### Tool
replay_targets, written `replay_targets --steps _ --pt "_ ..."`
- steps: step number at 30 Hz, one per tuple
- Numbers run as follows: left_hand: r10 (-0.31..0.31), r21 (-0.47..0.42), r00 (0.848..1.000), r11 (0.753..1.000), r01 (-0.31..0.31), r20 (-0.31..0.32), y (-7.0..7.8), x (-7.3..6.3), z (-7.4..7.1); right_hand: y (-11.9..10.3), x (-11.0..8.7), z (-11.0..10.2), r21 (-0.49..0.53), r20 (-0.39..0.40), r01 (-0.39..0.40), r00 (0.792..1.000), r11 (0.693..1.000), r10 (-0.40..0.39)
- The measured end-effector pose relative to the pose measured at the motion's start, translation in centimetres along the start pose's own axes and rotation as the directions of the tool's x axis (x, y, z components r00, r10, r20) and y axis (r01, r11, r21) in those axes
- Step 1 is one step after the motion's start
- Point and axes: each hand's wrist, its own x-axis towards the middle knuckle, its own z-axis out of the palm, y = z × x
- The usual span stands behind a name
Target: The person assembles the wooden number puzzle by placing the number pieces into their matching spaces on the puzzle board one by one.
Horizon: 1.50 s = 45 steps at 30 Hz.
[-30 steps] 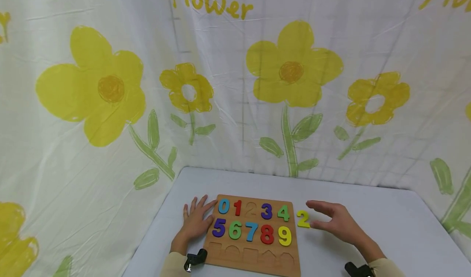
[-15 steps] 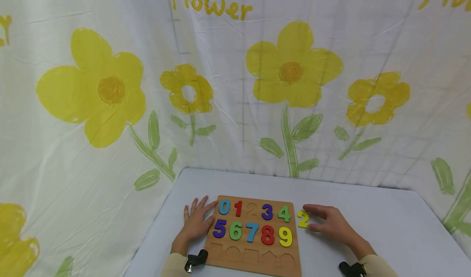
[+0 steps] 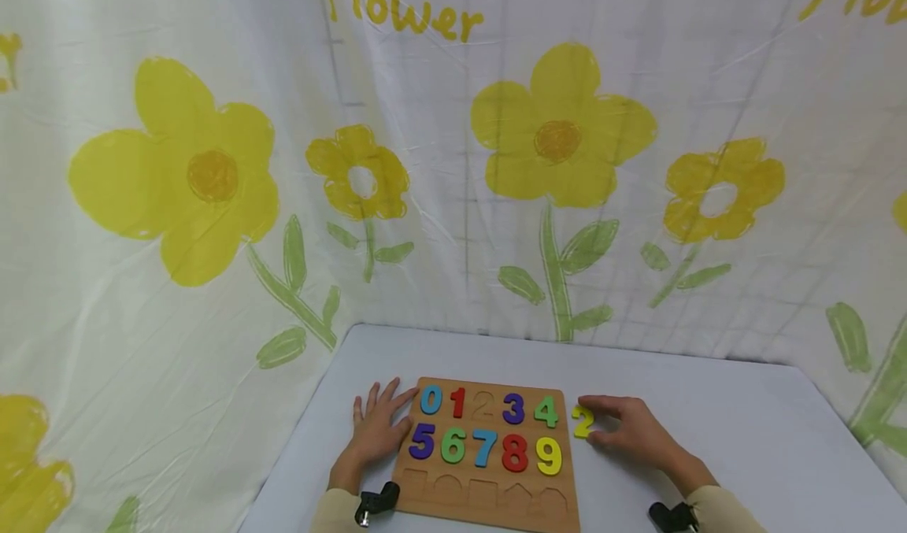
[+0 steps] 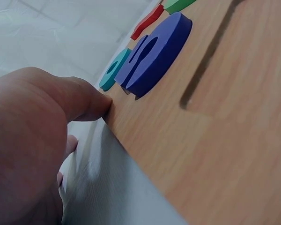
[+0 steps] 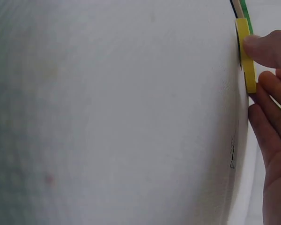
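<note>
A yellow number 2 [image 3: 583, 423] lies on the table just right of a wooden number puzzle board [image 3: 468, 471]. My right hand [image 3: 634, 432] pinches it, with the index finger at its far end and the thumb at its near end. In the right wrist view the thumb presses the edge of the yellow number 2 [image 5: 245, 51]. My left hand [image 3: 378, 431] rests at the board's left edge with its fingers spread. Up close, the left thumb [image 4: 86, 101] touches the board's edge near the purple number 5 [image 4: 154, 56].
Coloured numbers fill the board's two upper rows, except for a 2-shaped recess [image 3: 483, 404] between the red 1 [image 3: 457, 402] and purple 3 [image 3: 513, 409]. Shallow shape recesses [image 3: 483, 492] run along the near row. A flower-printed curtain [image 3: 439, 281] hangs behind the white table [image 3: 744, 423].
My right hand has moved left, and its finger and thumb have closed in on the yellow number 2, which now sits slightly turned. The left hand stays in place.
</note>
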Motion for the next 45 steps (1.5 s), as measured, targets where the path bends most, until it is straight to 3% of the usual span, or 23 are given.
replay_targets --steps 7,10,15,20,26,36,45 --pt "0.029 -0.028 0.999 0.999 -0.030 -0.024 -0.2 -0.2 0.4 -0.3 -0.3 -0.5 -0.019 -0.044 -0.031 0.999 0.999 0.030" --pt "0.027 -0.019 1.000 0.999 -0.027 -0.016 -0.2 -0.1 0.2 -0.8 -0.1 -0.9 -0.008 -0.077 -0.009 0.997 1.000 0.008" --pt "-0.007 0.000 1.000 1.000 0.007 0.004 0.2 0.0 -0.2 -2.6 0.7 -1.2 0.003 -0.105 0.015 0.994 1.000 -0.015" --pt "0.012 -0.008 1.000 1.000 -0.012 -0.006 0.1 -0.1 -0.1 -5.0 1.8 -0.9 0.002 -0.097 0.027 0.995 1.000 -0.027" --pt "-0.016 -0.013 1.000 1.000 0.017 0.019 0.5 -0.1 -0.6 -7.5 3.4 0.5 0.017 -0.102 0.047 0.994 0.999 -0.045" --pt "-0.033 0.009 0.999 0.999 0.033 0.038 0.5 0.0 -0.7 -9.8 6.0 4.0 0.044 -0.081 0.149 0.986 0.988 -0.145" --pt "-0.022 -0.008 1.000 1.000 0.022 0.020 0.2 0.1 -0.3 -11.2 7.9 7.1 0.074 -0.052 0.135 0.990 0.988 -0.132"
